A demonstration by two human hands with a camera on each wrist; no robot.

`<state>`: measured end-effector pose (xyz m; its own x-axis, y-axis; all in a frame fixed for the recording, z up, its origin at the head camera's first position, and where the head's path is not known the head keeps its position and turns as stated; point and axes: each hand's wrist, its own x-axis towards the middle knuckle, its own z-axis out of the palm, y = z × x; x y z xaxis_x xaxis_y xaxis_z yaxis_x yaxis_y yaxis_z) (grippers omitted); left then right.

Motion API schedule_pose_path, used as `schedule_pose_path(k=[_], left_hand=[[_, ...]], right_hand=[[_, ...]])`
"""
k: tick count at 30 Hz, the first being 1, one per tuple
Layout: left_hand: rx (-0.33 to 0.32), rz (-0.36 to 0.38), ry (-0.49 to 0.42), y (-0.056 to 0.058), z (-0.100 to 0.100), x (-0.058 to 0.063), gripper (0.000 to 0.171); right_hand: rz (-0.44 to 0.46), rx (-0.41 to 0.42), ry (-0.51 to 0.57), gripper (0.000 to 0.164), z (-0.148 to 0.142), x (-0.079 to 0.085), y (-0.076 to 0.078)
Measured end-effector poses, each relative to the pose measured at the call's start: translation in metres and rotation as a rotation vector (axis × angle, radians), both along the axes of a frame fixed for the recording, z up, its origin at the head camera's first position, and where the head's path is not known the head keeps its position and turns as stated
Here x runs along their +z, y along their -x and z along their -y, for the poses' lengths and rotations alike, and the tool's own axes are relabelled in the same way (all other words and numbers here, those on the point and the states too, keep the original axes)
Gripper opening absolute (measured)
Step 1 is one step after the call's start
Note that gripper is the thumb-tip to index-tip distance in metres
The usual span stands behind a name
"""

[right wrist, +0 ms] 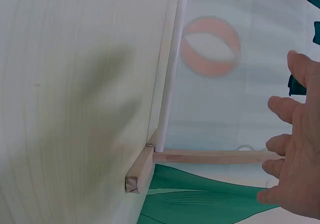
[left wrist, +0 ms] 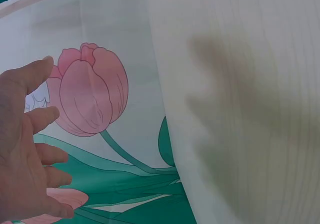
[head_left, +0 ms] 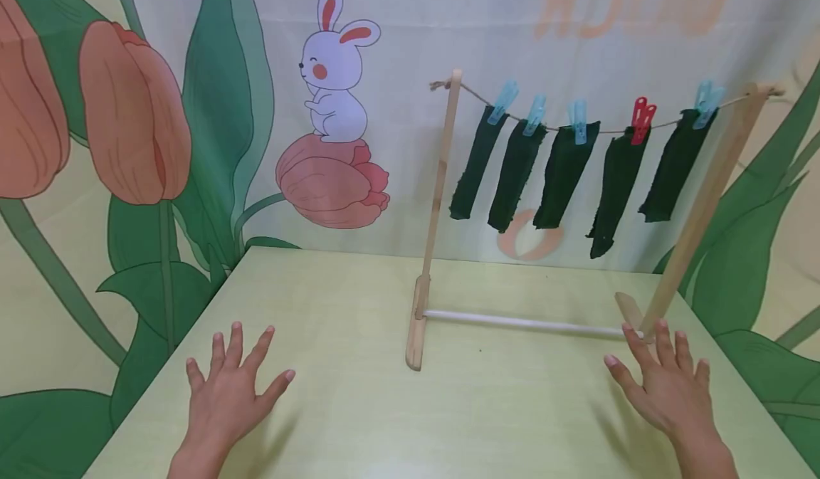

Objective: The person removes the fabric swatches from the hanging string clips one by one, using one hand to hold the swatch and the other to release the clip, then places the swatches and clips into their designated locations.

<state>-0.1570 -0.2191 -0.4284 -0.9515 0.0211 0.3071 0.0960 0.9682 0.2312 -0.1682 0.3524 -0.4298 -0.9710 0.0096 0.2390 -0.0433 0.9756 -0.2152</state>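
Observation:
My left hand (head_left: 232, 393) hovers over the left part of the table, fingers spread, holding nothing; its shadow falls on the tabletop beside it. At the right, my right hand (head_left: 669, 386) is held out the same way, its fingertips overlapping the right foot of a small wooden drying rack (head_left: 430, 208) in the head view. Several dark green cloth strips (head_left: 564, 176) hang from the rack's string. Light blue clothespins (head_left: 579, 119) grip most of them, and a red clothespin (head_left: 643, 119) grips one near the right end.
A white rod (head_left: 525, 322) joins the rack's feet low over the pale table (head_left: 333, 308). Behind the table hangs a printed backdrop (head_left: 410, 52) with tulips, leaves and a white rabbit. The rack's right post (head_left: 705, 208) leans outward near the table's right edge.

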Motion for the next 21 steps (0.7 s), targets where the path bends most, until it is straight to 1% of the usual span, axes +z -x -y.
schedule_pose_path(k=[3,6,11,16,21], left_hand=[[-0.017,-0.021,-0.012,0.001,-0.001,0.002,0.075],[-0.035,-0.057,-0.027,0.001,-0.004,0.006,0.073],[-0.041,-0.120,-0.054,0.003,-0.008,0.012,0.069],[-0.054,-0.201,-0.088,0.008,-0.011,0.016,0.065],[-0.073,-0.272,-0.129,0.010,-0.013,0.015,0.062]], right_hand=[[-0.031,0.010,0.022,0.073,0.000,0.000,0.000],[-0.084,0.021,0.062,0.075,0.001,0.000,0.001],[-0.173,0.041,0.104,0.077,0.002,0.001,0.002],[-0.278,0.073,0.143,0.072,0.003,0.005,0.002],[-0.348,0.106,0.181,0.068,0.006,0.009,0.005]])
